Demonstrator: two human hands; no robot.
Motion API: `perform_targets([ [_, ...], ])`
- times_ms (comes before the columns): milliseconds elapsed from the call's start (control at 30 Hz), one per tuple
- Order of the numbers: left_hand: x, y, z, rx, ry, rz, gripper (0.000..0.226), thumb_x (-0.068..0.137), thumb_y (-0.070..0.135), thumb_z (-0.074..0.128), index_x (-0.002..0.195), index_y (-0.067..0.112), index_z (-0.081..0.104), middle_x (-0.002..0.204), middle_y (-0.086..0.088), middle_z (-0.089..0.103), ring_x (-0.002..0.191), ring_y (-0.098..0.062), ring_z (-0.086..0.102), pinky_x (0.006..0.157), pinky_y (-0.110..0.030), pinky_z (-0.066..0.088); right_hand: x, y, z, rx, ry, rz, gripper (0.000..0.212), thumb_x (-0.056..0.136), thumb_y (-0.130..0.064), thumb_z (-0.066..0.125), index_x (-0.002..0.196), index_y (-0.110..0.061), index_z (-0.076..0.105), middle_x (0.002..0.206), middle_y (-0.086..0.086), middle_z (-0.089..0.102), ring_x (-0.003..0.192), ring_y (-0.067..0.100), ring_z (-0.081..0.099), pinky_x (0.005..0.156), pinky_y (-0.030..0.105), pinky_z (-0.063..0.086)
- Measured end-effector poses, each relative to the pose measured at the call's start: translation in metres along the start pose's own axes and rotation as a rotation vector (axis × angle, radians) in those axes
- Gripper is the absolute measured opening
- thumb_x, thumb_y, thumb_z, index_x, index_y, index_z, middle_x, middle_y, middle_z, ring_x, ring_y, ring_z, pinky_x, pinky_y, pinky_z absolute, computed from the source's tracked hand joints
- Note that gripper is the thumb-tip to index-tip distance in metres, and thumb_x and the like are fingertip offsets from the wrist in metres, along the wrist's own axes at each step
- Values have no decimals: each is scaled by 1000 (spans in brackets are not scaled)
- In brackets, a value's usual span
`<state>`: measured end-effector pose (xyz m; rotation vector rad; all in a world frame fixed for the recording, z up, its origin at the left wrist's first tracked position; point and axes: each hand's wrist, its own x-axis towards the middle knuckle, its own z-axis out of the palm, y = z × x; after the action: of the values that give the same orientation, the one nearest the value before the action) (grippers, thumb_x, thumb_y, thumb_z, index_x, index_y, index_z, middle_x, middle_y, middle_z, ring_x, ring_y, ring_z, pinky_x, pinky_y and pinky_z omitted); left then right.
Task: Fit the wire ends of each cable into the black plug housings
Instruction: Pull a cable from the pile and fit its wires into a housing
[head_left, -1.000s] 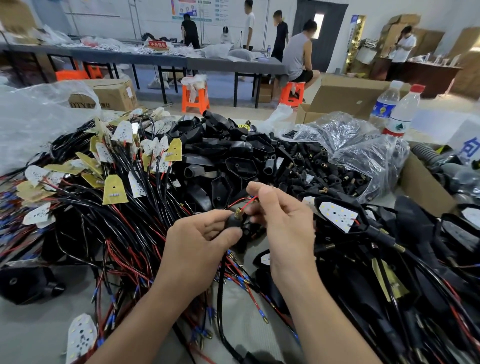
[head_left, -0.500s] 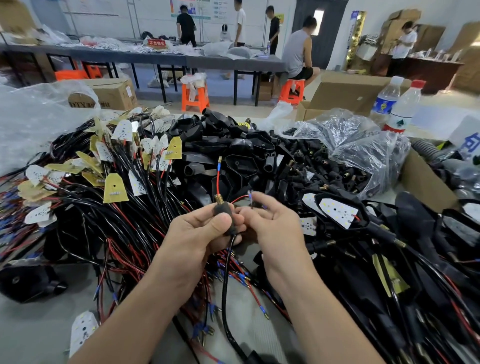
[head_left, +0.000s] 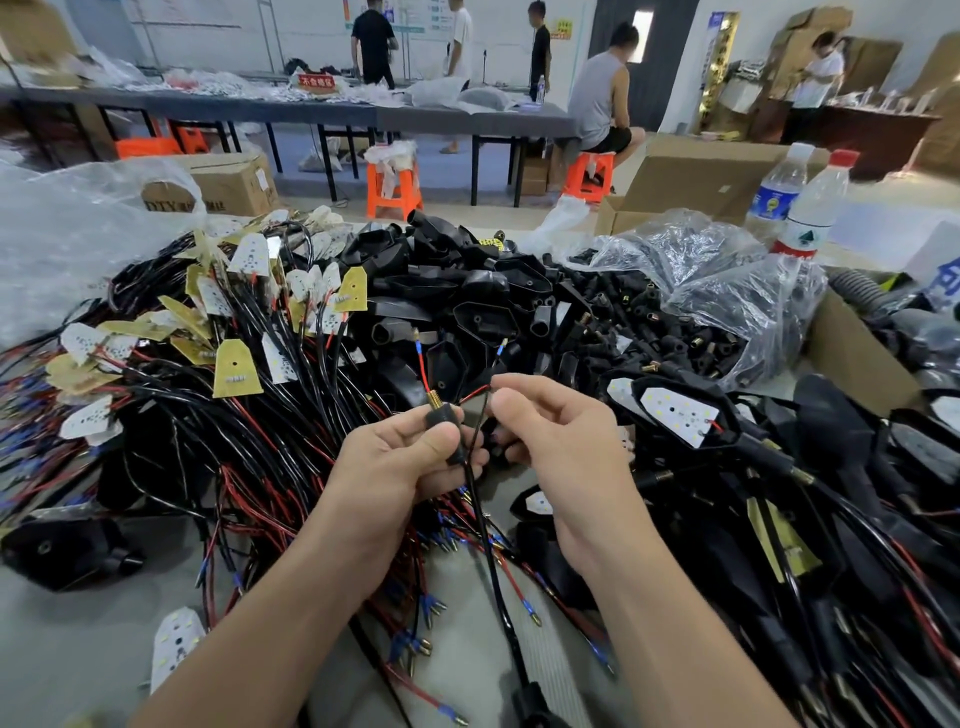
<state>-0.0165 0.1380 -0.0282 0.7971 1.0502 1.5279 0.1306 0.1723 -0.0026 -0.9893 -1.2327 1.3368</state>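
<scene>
My left hand (head_left: 395, 462) grips a small black plug housing (head_left: 442, 420) with a brass tip; a red wire (head_left: 422, 370) rises out of that tip. A black cable (head_left: 480, 512) hangs from the housing down toward the table's front. My right hand (head_left: 550, 441) pinches a thin black wire end (head_left: 485, 410) just right of the housing; that wire runs up to a blue-sleeved tip (head_left: 502, 347). Loose black plug housings (head_left: 670, 338) fill an opened plastic bag behind my hands.
A heap of red and black cables with white and yellow LED boards (head_left: 234, 364) lies left. Black lamp shells (head_left: 467, 291) pile up in the middle, assembled lamps (head_left: 680, 410) on the right. Two water bottles (head_left: 810, 208) and cardboard boxes (head_left: 852, 358) stand at the back right. People work at far tables.
The red wire now stands up out of the housing's brass tip. My right hand has let it go and pinches the black wire beside it instead.
</scene>
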Motion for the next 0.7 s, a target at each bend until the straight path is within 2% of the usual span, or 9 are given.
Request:
perform_targets([
  [100, -1, -2, 0, 50, -17, 36, 22, 79, 13, 69, 98, 8, 78, 86, -14, 77, 80, -24, 77, 70, -27, 62, 1, 5, 3, -57, 52, -37, 15, 90, -9, 73, 102, -18, 76, 73, -2, 75, 65, 3, 64, 66, 18, 51],
  [167, -1, -3, 0, 92, -31, 42, 17, 86, 8, 67, 95, 12, 81, 88, -14, 79, 80, -23, 77, 69, -25, 62, 0, 3, 3, -3, 32, -49, 18, 92, 1, 67, 96, -13, 77, 73, 2, 76, 62, 5, 64, 62, 16, 51],
  [267, 0, -5, 1, 133, -37, 50, 22, 96, 1, 61, 103, 11, 80, 91, -15, 79, 83, -22, 77, 71, -26, 62, -1, -2, 2, 183, -103, 16, 25, 96, 5, 57, 88, -9, 77, 76, 9, 73, 59, 11, 57, 57, 23, 50],
  [367, 2, -6, 0, 139, -5, 62, 22, 100, 0, 58, 112, 5, 76, 94, -16, 79, 85, -22, 77, 73, -27, 62, -3, -6, 1, 266, -242, 89, 28, 101, -13, 55, 85, -10, 78, 85, 15, 68, 64, 14, 51, 60, 24, 43],
  [433, 3, -7, -1, 116, 41, 51, 21, 100, 0, 58, 112, 3, 75, 96, -16, 79, 86, -24, 78, 73, -28, 63, -4, -7, 1, 236, -262, 84, 28, 94, -26, 61, 74, -14, 76, 90, 20, 62, 66, 15, 50, 62, 23, 41],
  [500, 4, -7, -1, 80, 78, 37, 18, 100, 2, 59, 108, 2, 74, 97, -17, 79, 85, -25, 78, 71, -27, 62, -5, -7, 3, 197, -266, 54, 30, 89, -32, 59, 69, -14, 72, 92, 19, 65, 67, 15, 51, 63, 26, 38],
  [567, 4, -5, -2, 41, 85, 39, 16, 95, 10, 65, 104, 1, 76, 94, -16, 79, 83, -25, 78, 69, -27, 62, -5, -6, 3, 203, -308, 14, 32, 92, -28, 52, 72, -12, 71, 92, 17, 70, 67, 16, 50, 62, 29, 36],
  [600, 3, -4, -3, 39, 66, 47, 23, 89, 17, 69, 104, 2, 77, 91, -15, 78, 82, -25, 77, 70, -27, 62, -5, -5, 2, 220, -352, -5, 31, 93, -23, 48, 76, -11, 72, 92, 16, 71, 68, 17, 50, 62, 30, 35],
  [700, 2, -4, -5, 75, 19, 56, 34, 89, 23, 68, 113, 2, 77, 83, -13, 73, 77, -27, 74, 74, -31, 62, -7, -6, 0, 247, -465, -26, 30, 92, -14, 48, 91, -9, 78, 91, 23, 61, 72, 17, 52, 64, 28, 38],
])
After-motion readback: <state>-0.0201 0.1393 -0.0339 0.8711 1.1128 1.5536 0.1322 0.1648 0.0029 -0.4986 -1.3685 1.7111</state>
